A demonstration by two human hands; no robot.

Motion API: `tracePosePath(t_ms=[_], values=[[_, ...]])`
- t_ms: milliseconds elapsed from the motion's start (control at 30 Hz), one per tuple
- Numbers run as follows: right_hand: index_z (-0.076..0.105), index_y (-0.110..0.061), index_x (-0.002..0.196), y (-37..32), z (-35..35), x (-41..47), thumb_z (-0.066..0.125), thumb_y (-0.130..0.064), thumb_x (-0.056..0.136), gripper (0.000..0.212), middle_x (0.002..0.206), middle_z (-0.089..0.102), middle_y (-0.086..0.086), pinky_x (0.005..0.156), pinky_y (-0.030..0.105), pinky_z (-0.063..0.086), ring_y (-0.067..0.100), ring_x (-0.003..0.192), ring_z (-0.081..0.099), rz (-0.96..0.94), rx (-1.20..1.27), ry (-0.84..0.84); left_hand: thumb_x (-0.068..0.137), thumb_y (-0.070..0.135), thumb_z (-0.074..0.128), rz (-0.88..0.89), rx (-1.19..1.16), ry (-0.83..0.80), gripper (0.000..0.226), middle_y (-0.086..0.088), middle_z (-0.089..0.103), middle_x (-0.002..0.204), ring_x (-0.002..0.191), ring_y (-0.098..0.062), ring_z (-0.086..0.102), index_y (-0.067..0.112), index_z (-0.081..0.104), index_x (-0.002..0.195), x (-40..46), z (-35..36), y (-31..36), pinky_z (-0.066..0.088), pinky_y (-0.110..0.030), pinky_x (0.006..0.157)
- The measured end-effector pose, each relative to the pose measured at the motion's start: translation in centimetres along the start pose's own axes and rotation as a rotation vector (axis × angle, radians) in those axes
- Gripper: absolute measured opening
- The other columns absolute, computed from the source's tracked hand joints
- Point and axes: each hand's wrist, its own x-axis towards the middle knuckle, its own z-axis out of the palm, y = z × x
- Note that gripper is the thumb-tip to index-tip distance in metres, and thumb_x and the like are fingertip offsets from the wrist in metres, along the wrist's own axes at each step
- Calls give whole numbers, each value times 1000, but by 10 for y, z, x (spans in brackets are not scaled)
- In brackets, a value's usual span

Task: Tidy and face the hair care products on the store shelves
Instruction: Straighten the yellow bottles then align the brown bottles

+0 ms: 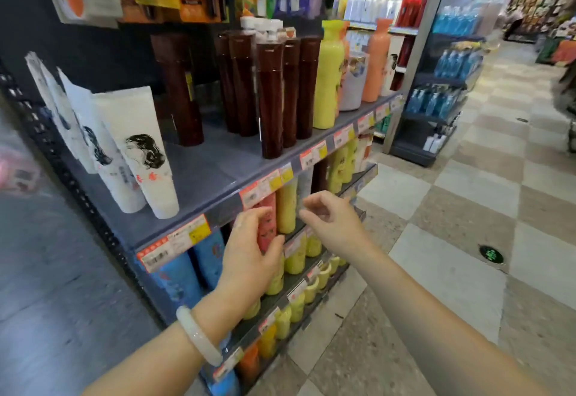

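I see the pink bottle standing on the second shelf down, just under the price-tag strip, with a yellow bottle touching its right side. My left hand wraps around it, fingers curled over its front and thumb against its lower right edge. My right hand hovers just beside the yellow bottle with fingers loosely bent and apart, gripping nothing; whether a fingertip grazes the bottle I cannot tell, since the frame is smeared there. A pale bangle sits on the left wrist. Blue bottles stand to the left on the same shelf. On the shelf above, white tubes printed with a dark-haired head lean at the left end, dark brown bottles stand upright in the middle, and a tall yellow bottle and an orange one stand further right. Lower shelves hold more yellow bottles. A checkered floor runs down the aisle.
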Motion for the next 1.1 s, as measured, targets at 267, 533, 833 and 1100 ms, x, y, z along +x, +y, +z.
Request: tracePosePath(t_ms=[267, 533, 833, 1100], values=[[53, -27, 92, 86, -27, -8, 58, -28, 89, 7, 95, 55, -11, 90, 30, 47, 9, 96, 55, 83, -52, -209, 81, 9, 63, -322, 14, -44, 45, -3, 49, 121, 115, -17, 48, 13, 49, 124, -18, 88, -3, 39, -28, 98], [58, -19, 102, 139, -48, 34, 60, -24, 87, 16, 101, 58, -5, 91, 30, 47, 13, 101, 57, 179, -4, -208, 80, 11, 66, -342, 3, -88, 49, 6, 45, 114, 115, -15, 49, 16, 46, 125, 29, 160, -3, 41, -29, 97], [49, -15, 125, 204, -84, 153, 49, -35, 93, 38, 121, 56, 1, 95, 31, 43, 15, 112, 52, 280, 68, -119, 83, 28, 66, -461, -140, -85, 66, -1, 41, 138, 131, -16, 39, 16, 32, 138, 127, 257, -33, 35, -29, 104], [30, -12, 142, 243, -63, 246, 35, -35, 98, 51, 146, 38, 7, 111, 38, 31, 23, 133, 38, 361, 233, -295, 79, 23, 70, -545, -82, 115, 78, -7, 40, 142, 132, -21, 38, 12, 25, 142, 213, 326, -68, 31, -29, 107]])
